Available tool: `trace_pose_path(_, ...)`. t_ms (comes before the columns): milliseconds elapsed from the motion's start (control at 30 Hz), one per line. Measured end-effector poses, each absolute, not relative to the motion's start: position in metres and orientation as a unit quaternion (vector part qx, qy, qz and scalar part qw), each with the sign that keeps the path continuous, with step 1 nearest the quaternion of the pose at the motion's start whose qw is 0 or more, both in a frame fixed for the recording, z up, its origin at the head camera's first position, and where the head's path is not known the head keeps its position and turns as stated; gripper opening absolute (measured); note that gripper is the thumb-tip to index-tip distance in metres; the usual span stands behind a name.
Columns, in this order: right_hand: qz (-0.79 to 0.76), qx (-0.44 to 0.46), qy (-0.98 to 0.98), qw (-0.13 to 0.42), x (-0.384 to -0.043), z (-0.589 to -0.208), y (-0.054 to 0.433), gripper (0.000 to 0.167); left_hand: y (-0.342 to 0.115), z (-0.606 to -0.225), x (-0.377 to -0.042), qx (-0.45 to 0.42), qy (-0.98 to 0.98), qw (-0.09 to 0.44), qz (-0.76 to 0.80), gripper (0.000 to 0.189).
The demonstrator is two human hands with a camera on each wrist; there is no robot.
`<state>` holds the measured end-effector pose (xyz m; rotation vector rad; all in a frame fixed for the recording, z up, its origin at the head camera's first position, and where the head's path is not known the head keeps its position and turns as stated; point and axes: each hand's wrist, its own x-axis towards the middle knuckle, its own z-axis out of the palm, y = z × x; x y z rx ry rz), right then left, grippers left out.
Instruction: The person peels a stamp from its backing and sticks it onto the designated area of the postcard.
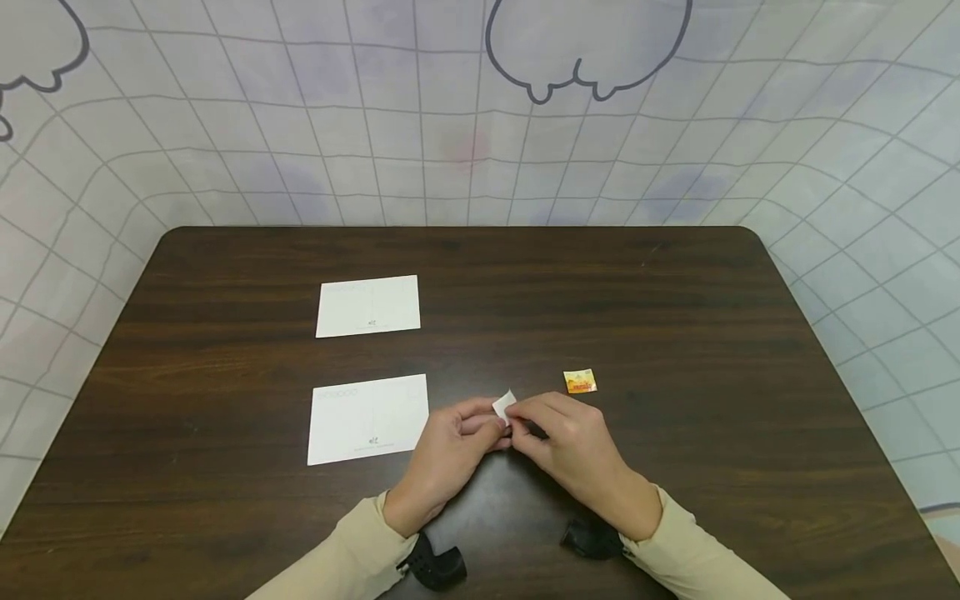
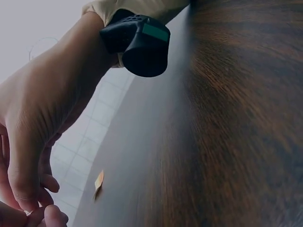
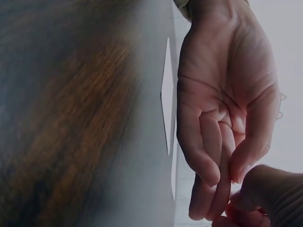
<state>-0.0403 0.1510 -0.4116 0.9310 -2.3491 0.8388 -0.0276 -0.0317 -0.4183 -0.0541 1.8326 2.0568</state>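
Near the table's front middle, both hands meet at a small white paper piece (image 1: pixel 504 405). The left hand (image 1: pixel 450 442) holds it from the left, thumb bent toward the fingers. From the right, the right hand (image 1: pixel 573 442) pinches its edge between thumb and fingertips. In the left wrist view the large hand is the right hand (image 2: pixel 52 99); the right wrist view shows the left hand (image 3: pixel 222 85) palm side, its fingers partly curled. Fingers hide most of the paper piece in both wrist views. A small yellow-and-red printed piece (image 1: pixel 580 381) lies just beyond the right hand.
Two white cards lie left of centre on the dark wooden table (image 1: pixel 675 308): a nearer card (image 1: pixel 367 421) beside the left hand and a farther card (image 1: pixel 368 307) behind it. A white grid-patterned curtain (image 1: pixel 450 125) stands around the table's far and side edges.
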Motion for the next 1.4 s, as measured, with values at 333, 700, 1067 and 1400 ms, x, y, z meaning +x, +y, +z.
trace_pose_path(333,0.270,0.365,-0.856,0.247,-0.0407,-0.4118,0.1506,0.018,-0.0314,-0.4177,-0.0275,-0.028,0.642,0.195,0.741,0.029)
trace_pose_path(700,0.248,0.388,-0.849,0.258,-0.0405,-0.4118,0.1512,0.022,-0.0309,-0.4180,-0.0270,-0.041,0.639,0.196,0.742,0.029)
trace_pose_path(1067,0.291,0.374,-0.846,0.246,-0.0431,-0.4156,0.1539,0.014,-0.0305,-0.4168,-0.0276,-0.034,0.631,0.198,0.749,0.031)
trace_pose_path(1400,0.313,0.377,-0.841,0.229,-0.0468,-0.4148,0.1560,0.013,-0.0320,-0.4150,-0.0282,-0.035,0.629,0.199,0.750,0.033)
